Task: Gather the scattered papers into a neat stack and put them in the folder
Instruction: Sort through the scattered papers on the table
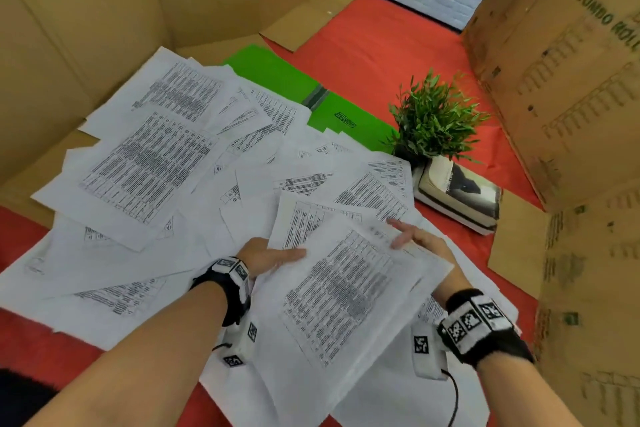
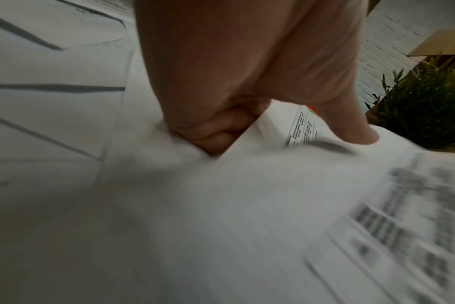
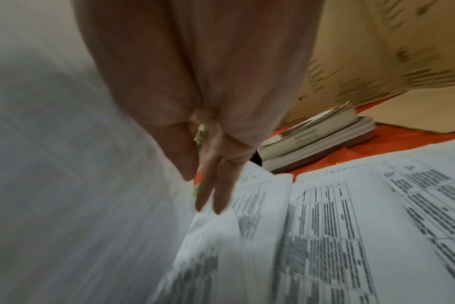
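Observation:
Several printed white papers [image 1: 149,163] lie scattered over a red cloth. An open green folder [image 1: 277,73] lies flat behind them, partly covered by sheets. My left hand [image 1: 277,257] grips the left edge of a small bundle of sheets [image 1: 346,288] raised near me. In the left wrist view its thumb [image 2: 356,131] presses on top of the bundle [image 2: 247,195] and curled fingers [image 2: 216,131] sit beneath. My right hand [image 1: 412,236] lies at the bundle's right edge. Its fingers [image 3: 221,189] are straight, with the tips touching paper.
A small potted plant [image 1: 433,118] and a stack of books [image 1: 457,194] stand right of the papers. A tall printed cardboard box [image 1: 571,80] walls the right side, and plain cardboard [image 1: 69,28] walls the left and back. Bare red cloth [image 1: 381,45] shows behind the folder.

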Available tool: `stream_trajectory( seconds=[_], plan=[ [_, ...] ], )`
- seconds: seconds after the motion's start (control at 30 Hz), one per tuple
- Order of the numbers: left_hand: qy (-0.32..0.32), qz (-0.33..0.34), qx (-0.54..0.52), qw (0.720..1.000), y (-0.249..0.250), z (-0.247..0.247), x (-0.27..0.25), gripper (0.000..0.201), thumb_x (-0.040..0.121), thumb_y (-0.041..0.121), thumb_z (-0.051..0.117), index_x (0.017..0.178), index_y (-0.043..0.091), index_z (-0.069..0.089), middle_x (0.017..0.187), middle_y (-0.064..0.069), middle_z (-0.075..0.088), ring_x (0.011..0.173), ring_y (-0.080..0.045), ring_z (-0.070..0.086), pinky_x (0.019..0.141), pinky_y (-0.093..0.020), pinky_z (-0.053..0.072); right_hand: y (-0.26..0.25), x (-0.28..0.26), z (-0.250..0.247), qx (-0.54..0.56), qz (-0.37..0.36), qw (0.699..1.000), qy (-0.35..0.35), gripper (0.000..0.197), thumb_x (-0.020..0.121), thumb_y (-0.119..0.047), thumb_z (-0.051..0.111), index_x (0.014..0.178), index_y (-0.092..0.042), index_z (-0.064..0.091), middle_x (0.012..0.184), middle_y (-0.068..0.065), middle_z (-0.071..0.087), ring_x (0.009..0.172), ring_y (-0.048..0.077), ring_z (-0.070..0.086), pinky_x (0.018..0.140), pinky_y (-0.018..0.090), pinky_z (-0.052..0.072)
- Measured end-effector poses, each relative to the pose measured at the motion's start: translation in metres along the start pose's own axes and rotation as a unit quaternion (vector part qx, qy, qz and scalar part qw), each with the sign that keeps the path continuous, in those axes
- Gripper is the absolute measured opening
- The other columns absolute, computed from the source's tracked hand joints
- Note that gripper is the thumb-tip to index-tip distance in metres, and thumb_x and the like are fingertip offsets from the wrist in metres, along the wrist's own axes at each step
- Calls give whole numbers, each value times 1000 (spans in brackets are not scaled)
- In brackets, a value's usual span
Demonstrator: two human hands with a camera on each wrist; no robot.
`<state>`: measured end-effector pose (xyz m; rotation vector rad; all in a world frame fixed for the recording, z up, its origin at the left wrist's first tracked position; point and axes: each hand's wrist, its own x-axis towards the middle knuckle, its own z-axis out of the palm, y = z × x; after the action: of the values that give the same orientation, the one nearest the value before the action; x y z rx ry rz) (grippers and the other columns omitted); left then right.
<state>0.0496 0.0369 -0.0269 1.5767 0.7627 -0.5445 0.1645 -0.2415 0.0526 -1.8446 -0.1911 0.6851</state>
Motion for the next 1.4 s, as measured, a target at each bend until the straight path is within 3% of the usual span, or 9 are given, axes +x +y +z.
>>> stream_trajectory(
  seconds=[0.1,0.27,0.4,0.5,0.7,0.9,1.07,1.3,1.4],
  plan=[
    [-1,-1,-4,1000,1,2,0,24,69,42,84,81,27,70,83,10,71,82,-10,66,64,-18,46,26,16,3,13,64,985,161,41,92,-4,63,130,-12,50,135,9,55,110,21,60,94,34,51],
    [4,-14,-12,1000,-6,2,8,44,62,31,91,100,14,75,101,-3,75,97,-21,69,91,-32,53,48,-12,30,88,258,938,216,41,102,-41,47,107,-3,60,95,13,69,83,30,67,80,41,55],
    [-12,2,-13,1000,-3,2,7,33,68,32,87,93,18,72,91,1,72,81,-12,67,61,-19,50,59,-35,78,-31,199,968,148,19,101,-24,51,111,-11,61,109,11,67,89,20,65,80,31,54],
    [0,5,-15,1000,-7,1,8,40,69,21,87,103,7,72,97,-6,73,86,-20,68,65,-21,50,56,-35,97,-132,155,976,75,30,99,-22,55,127,-13,61,118,3,66,107,17,62,94,28,49],
    [-11,-39,-51,998,-11,-3,17,79,54,24,93,121,0,60,118,-13,67,106,-31,63,96,-40,50,77,-60,46,-201,229,913,270,39,89,-28,67,122,-9,61,122,11,63,112,26,60,89,26,42],
    [-2,-34,-65,997,-13,-3,22,106,50,32,93,138,1,44,138,-9,53,125,-29,50,110,-46,38,109,-101,-11,-450,314,824,141,85,57,-55,84,128,-25,48,129,-1,46,126,23,45,98,40,42],
    [8,-28,-63,998,-14,0,19,78,55,29,91,121,1,60,118,-13,67,108,-32,63,100,-47,50,97,-93,-24,-419,309,854,14,31,75,-32,82,79,-23,52,81,-5,56,85,21,57,72,28,44],
    [14,-24,-80,996,-5,0,14,50,83,42,72,110,1,66,67,1,58,52,-12,51,42,-18,37,-18,-85,-19,-528,30,761,376,13,94,-13,58,86,-6,66,63,13,59,56,28,50,56,31,41],
    [25,-27,-93,995,-3,0,11,30,84,41,71,76,13,62,49,6,54,37,-7,48,32,-13,34,-53,-87,10,-471,-136,769,410,6,92,-3,60,89,-5,66,76,13,68,65,31,61,58,32,41]
  ],
)
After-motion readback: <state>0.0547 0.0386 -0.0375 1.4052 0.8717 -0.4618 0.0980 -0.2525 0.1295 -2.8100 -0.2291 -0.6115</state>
